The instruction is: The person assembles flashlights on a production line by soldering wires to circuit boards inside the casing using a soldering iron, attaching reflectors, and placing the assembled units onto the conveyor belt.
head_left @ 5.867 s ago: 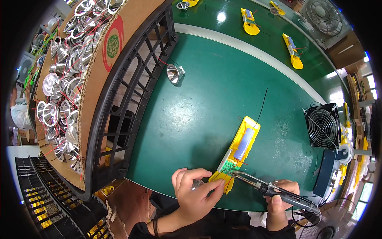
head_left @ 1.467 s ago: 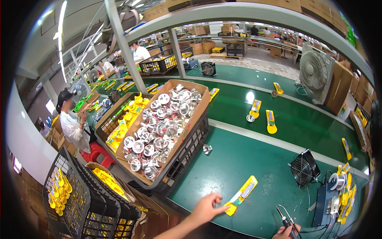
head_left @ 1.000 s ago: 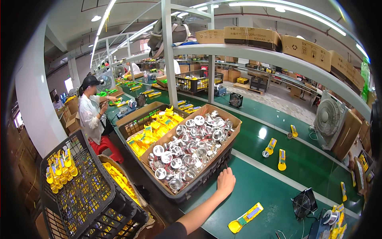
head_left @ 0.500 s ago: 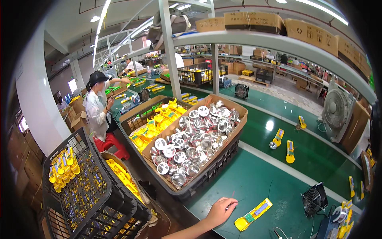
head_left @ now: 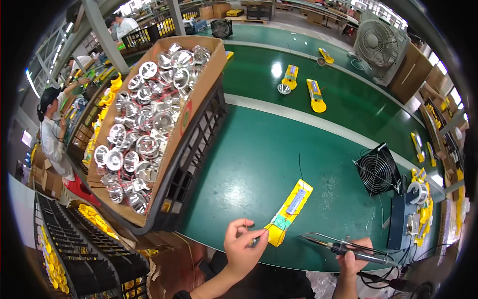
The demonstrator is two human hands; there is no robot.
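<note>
On the green bench lies a long yellow plastic housing (head_left: 275, 236) holding a blue cylindrical cell (head_left: 297, 201) and a small green circuit board (head_left: 282, 222). A thin dark wire rises from its far end. My left hand (head_left: 244, 246) is at the housing's near end, thumb and forefinger pinched together; a small dark bit shows between the fingers, too small to name. To the right, my right hand (head_left: 354, 256) grips a soldering iron (head_left: 343, 247) by its dark handle. Its tip points left toward the housing, apart from it. A thin bent metal rod runs alongside the iron.
A carton of shiny reflector cups (head_left: 144, 119) stands in a black crate (head_left: 191, 164) at left. A small black fan (head_left: 377, 172) and a blue box unit (head_left: 401, 222) with a solder spool (head_left: 417, 192) stand right. More yellow housings (head_left: 315, 97) lie on the belt beyond.
The view has swung to the right and down. My left hand has come to the near end of the housing. My right hand and the soldering iron have come into view.
</note>
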